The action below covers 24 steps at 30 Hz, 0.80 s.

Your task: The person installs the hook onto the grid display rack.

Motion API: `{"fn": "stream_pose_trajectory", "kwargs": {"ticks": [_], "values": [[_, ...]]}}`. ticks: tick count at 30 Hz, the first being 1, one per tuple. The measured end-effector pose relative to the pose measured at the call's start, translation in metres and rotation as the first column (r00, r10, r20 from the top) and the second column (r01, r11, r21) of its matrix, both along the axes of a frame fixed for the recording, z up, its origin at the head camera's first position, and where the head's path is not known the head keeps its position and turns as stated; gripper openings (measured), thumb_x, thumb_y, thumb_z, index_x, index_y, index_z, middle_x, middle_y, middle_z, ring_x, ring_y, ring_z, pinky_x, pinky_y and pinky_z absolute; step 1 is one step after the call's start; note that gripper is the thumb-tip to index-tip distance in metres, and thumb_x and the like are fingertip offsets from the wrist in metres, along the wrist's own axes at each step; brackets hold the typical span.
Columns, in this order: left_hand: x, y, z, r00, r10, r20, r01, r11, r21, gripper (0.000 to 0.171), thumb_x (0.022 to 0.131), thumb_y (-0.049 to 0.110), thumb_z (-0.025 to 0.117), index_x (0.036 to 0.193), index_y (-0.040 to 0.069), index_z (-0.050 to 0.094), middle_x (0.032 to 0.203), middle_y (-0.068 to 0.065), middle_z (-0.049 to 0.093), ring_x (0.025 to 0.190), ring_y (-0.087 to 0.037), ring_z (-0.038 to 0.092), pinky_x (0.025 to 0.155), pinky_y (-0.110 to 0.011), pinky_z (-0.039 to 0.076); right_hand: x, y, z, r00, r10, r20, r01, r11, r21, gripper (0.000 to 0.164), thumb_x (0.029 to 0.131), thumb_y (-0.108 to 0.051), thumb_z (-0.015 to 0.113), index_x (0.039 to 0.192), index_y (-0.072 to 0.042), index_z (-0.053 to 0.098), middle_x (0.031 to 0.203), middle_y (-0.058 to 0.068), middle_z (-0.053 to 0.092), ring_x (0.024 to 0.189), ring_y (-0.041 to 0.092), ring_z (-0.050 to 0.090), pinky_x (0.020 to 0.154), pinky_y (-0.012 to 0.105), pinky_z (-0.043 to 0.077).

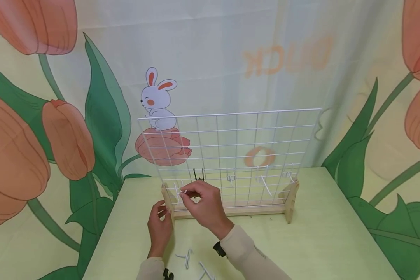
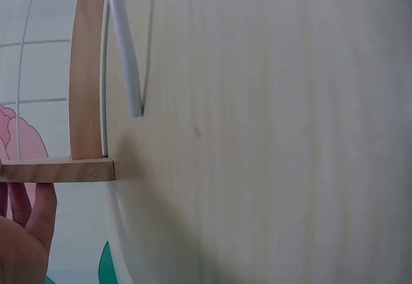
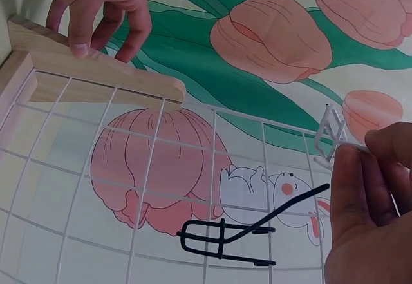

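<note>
Right fingers: on my feed, the right hand (image 1: pixel 206 202) has thumb and fingertips brought together, pinching a small white wire hook with a looped frame (image 3: pixel 335 129) by its stem.
Hook, direction: its frame projects beyond the fingertips, to their left in the head view, at the left end of a white wire grid panel (image 1: pixel 236 145).
Hook, long axis: I read the stem as running back from the frame into the pinch; the fingers hide most of it.
Key relation: I judge it to be frame against mesh. The two overlap in the right wrist view, but I cannot tell whether they touch.
Nearer hand: the right; the left hand (image 1: pixel 160 229) is lower, at the panel's left support.
Left fingers: bent, with the thumb at the edge of a pale wooden side foot (image 3: pixel 96 71) and the fingers along its outer face; I cannot tell how firm the hold is.
Nearest neighbour: a black wire hook with a slanting arm (image 3: pixel 222 240) sits on the mesh, near the right hand.
Farther right: a white hook with a long arm (image 1: pixel 265 184) is on the panel.
Foreground: a loose white hook (image 1: pixel 187 257) lies on the pale yellow-green tabletop (image 1: pixel 329 233).
</note>
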<state>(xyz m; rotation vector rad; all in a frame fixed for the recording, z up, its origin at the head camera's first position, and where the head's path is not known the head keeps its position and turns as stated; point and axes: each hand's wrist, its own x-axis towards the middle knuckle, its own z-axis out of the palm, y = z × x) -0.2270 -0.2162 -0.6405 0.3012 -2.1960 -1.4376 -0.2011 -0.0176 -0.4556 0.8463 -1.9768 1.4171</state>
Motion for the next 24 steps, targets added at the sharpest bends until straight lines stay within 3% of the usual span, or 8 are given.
{"fn": "stream_pose_trajectory", "kwargs": {"ticks": [7, 12, 20, 24], "values": [[0.001, 0.001, 0.003, 1.000, -0.009, -0.005, 0.009, 1.000, 0.000, 0.040, 0.098, 0.000, 0.070, 0.136, 0.013, 0.063, 0.116, -0.014, 0.070, 0.109, -0.033, 0.073, 0.090, -0.050, 0.061, -0.013, -0.013, 0.010, 0.999, -0.014, -0.034, 0.016, 0.998, 0.057, 0.008, 0.092, -0.006, 0.081, 0.100, -0.005, 0.080, 0.093, 0.003, 0.077, 0.080, 0.009, 0.074, 0.079, 0.016, 0.059], [0.000, -0.001, 0.002, 1.000, 0.003, -0.003, -0.003, 1.000, -0.010, 0.039, 0.098, 0.001, 0.071, 0.135, 0.014, 0.064, 0.115, -0.013, 0.071, 0.107, -0.031, 0.074, 0.090, -0.047, 0.061, -0.024, -0.025, 0.017, 0.999, -0.015, -0.052, 0.020, 0.994, 0.103, 0.009, 0.092, -0.006, 0.081, 0.102, -0.005, 0.080, 0.093, 0.004, 0.077, 0.081, 0.010, 0.075, 0.080, 0.016, 0.059], [0.002, 0.000, 0.006, 1.000, -0.003, 0.007, 0.003, 1.000, 0.015, 0.039, 0.098, 0.001, 0.070, 0.134, 0.014, 0.064, 0.115, -0.013, 0.071, 0.107, -0.032, 0.074, 0.090, -0.047, 0.060, -0.037, -0.038, 0.021, 1.000, -0.022, 0.000, 0.021, 0.982, 0.190, 0.011, 0.094, -0.009, 0.080, 0.105, -0.006, 0.080, 0.096, 0.003, 0.078, 0.084, 0.011, 0.076, 0.081, 0.017, 0.059], [0.003, 0.001, 0.007, 1.000, -0.004, 0.005, 0.004, 1.000, 0.014, 0.038, 0.099, 0.001, 0.070, 0.135, 0.014, 0.064, 0.115, -0.014, 0.071, 0.107, -0.033, 0.073, 0.089, -0.049, 0.061, -0.041, -0.042, 0.022, 0.999, -0.036, -0.020, 0.040, 0.973, 0.225, 0.011, 0.094, -0.009, 0.080, 0.105, -0.007, 0.081, 0.096, 0.003, 0.079, 0.083, 0.011, 0.076, 0.080, 0.016, 0.059]]}}
